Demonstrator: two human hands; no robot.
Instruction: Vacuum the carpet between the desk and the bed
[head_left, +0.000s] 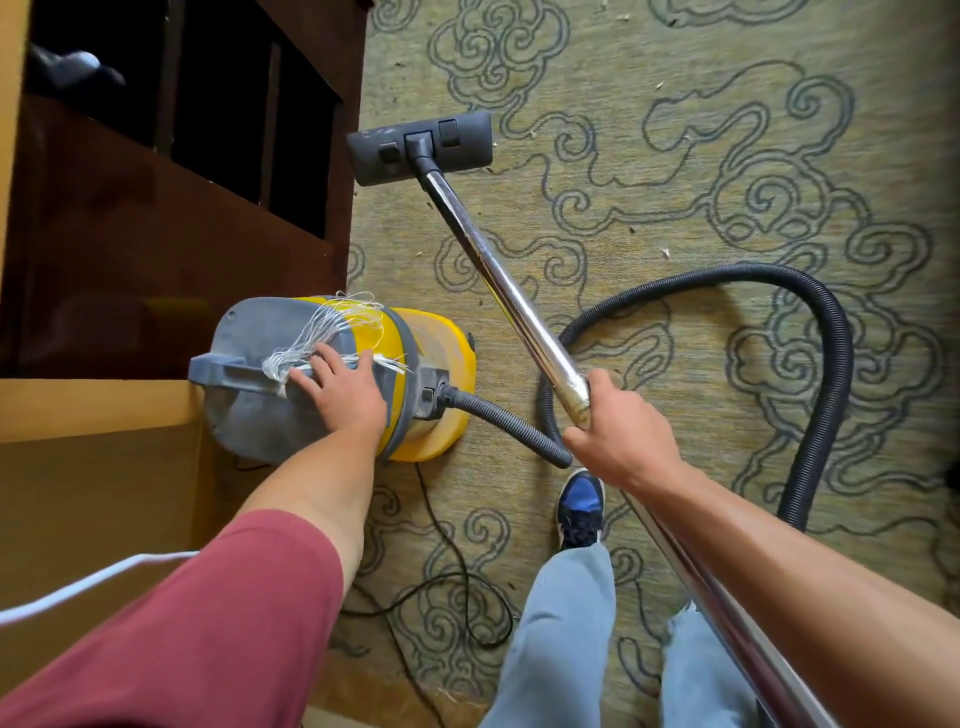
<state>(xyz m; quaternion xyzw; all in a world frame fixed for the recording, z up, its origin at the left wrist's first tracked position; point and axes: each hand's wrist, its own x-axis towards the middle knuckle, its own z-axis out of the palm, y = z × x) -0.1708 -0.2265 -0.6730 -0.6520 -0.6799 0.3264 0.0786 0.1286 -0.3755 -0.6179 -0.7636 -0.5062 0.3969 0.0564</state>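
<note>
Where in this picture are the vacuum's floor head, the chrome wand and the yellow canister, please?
floor head (452, 143): head view, top of its dark housing.
chrome wand (511, 299): head view, mid-tube.
yellow canister (447, 353): head view, yellow drum wall.

A short maroon sleeve (218, 613) is worn on the left arm, which is bare below it; the right arm (779, 561) is seen bare. Light blue-grey trousers (566, 634) are worn, with a blue and black laced shoe (581, 506).

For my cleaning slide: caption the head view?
Right hand grips the metal wand; left hand rests on the yellow canister, floor head on patterned carpet.
</note>
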